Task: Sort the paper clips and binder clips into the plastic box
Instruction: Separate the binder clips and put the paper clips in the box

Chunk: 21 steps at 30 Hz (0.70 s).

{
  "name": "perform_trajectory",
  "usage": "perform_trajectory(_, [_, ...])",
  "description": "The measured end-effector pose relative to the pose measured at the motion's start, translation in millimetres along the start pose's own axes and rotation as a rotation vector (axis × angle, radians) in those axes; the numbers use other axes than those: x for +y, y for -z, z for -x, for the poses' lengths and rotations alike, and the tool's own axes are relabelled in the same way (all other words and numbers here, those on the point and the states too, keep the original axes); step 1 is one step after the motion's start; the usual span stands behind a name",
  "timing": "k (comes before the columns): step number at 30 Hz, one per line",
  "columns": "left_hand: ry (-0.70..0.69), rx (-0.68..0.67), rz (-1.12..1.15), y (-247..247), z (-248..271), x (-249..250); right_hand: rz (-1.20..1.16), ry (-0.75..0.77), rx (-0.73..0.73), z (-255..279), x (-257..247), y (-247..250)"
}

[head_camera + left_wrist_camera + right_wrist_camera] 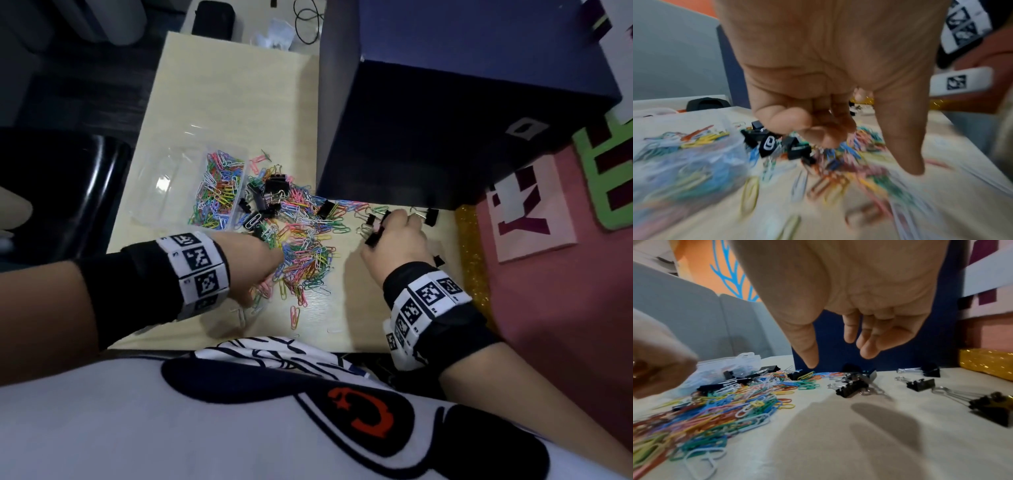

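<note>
**Clips being sorted by kind**

While the left hand is curling over the paper clips — whether pinching any, I cannot tell — the right hand is hovering, fingers loosely apart, above binder clips; the plastic box is waiting left.

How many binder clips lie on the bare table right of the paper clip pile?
5 binder clips at least, in the right wrist view: two tangled below the right hand, one far back, one mid-table, one nearest at the right edge. The tangle may hide more.
</note>
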<state>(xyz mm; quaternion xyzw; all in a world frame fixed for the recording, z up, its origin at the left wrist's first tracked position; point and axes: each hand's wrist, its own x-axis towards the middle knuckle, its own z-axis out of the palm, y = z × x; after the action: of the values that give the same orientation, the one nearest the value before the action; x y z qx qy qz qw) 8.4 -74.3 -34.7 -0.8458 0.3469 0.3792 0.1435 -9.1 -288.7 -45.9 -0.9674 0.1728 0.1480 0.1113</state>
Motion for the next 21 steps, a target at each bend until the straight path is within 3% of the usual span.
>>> perform_trajectory(3, [0.007, -0.136, -0.102, -13, 3, 3, 0.269, 0.131, -0.387, 8, -14, 3])
perform_trajectory(6, [0.009, -0.129, -0.14, -27, 0, 7, 0.543, 0.322, -0.775, 24, -23, -8])
perform_trajectory(8, [0.025, -0.108, -0.14, -32, -3, 8, 0.63, 0.385, -0.88, 32, -18, -27])
perform_trajectory(11, [0.029, -0.066, -0.132, -32, -6, 8, 0.669, 0.464, -0.74, 32, -13, -47])
perform_trajectory(17, [0.029, 0.047, -0.066, -27, -18, 4, 0.319, 0.283, -0.484, 11, -38, -36])
perform_trajectory(21, [0.054, 0.101, -0.036, -32, -15, -4, 0.392, 0.33, -0.564, 23, -43, -29])
